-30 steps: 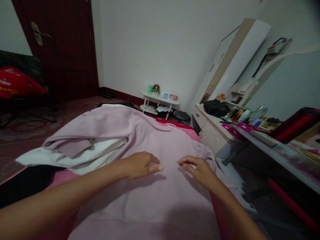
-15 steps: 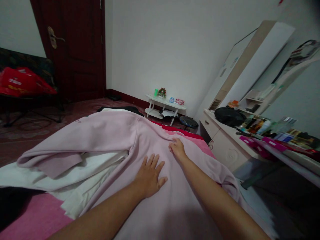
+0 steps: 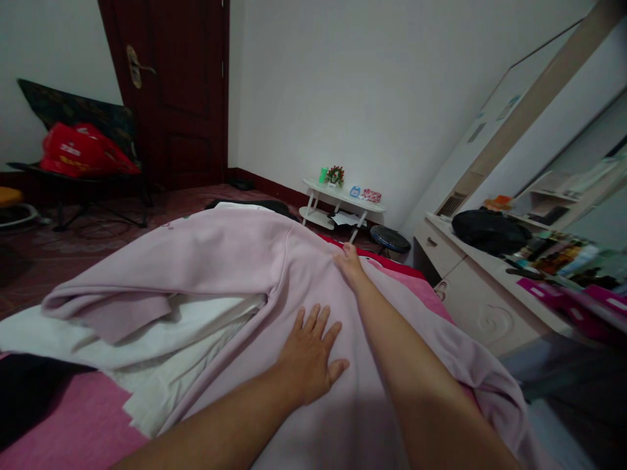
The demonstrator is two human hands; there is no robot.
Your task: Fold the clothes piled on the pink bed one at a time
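Note:
A pale pink sweatshirt [image 3: 230,251] lies spread out, its left-hand sleeve folded back on itself. My left hand [image 3: 311,356] rests flat on the body of it, fingers spread, gripping nothing. Farther up, my right hand [image 3: 349,262] is at the neckline with its fingers bent and closed on the collar edge; the fingertips are partly hidden. White cloth [image 3: 191,326] shows from under the sweatshirt on the left, over a pink cover [image 3: 73,418].
Black fabric [image 3: 34,391] lies at the lower left. A white side table [image 3: 343,192] stands against the wall beside a round stool [image 3: 390,239]. On the right is a dresser [image 3: 482,297] with a black bag [image 3: 490,230]. A folding chair holds a red bag [image 3: 81,150].
My right hand has moved slightly farther up the neckline, and its fingers have shifted at the collar. The left hand stays flat on the cloth. The view has swung a little left.

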